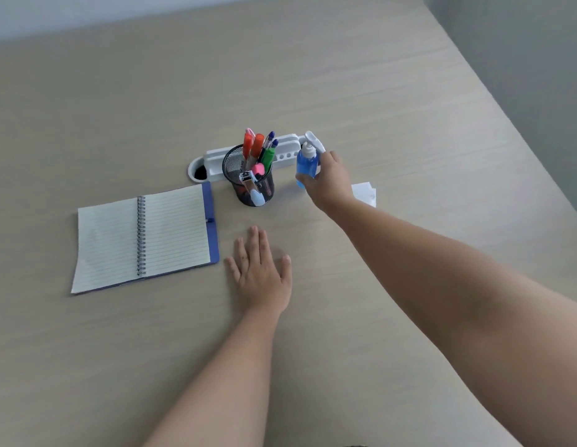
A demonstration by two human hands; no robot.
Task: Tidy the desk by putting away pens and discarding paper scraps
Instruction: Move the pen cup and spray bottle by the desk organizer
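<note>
Paper scraps [364, 193]: white sheets flat on desk [409, 108], approx 3 o'clock of pen cup, partly hidden behind right wrist. Judged v. light, limp, tears easily; pinch at exposed far corner or slide to an edge w/ flat fingers.
Pens [258, 146]: standing in black mesh cup [248, 179], tips up; none seen loose. Judged light, stiff, smooth; take mid-barrel.
Right hand [329, 182]: wrapped around blue spray bottle [308, 166], at 3 o'clock of cup. Bottle judged rigid plastic, part-full; body grip adequate.
Left hand [261, 272]: open, palm flat on desk, empty, at 6 o'clock of cup.
Notebook [142, 237]: open, approx 8 o'clock of cup.
Cable tray [216, 159]: white, behind cup.
</note>
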